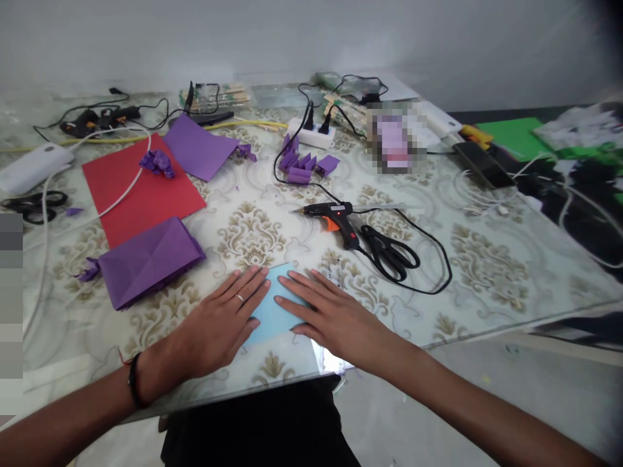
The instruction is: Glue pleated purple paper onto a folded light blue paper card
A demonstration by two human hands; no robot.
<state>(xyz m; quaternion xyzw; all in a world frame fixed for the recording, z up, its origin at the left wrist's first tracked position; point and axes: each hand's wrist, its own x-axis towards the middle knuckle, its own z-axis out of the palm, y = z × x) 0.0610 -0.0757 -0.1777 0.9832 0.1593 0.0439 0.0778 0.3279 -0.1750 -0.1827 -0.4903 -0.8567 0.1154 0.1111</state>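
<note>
A light blue sheet of paper lies flat near the front edge of the table. My left hand rests on its left side, fingers stretched out, with a ring on one finger. From the right, my right hand lies flat on the same paper with its fingers spread. Both hands cover parts of the sheet. Beyond my right hand are a black glue gun with an orange trigger and a pair of black-handled scissors. To the left sits a folded purple paper piece.
Red paper, a purple sheet and folded purple scraps lie farther back. A white power strip has black plugs in it. The glue gun's cord loops across the right side. Green paper lies at the far right.
</note>
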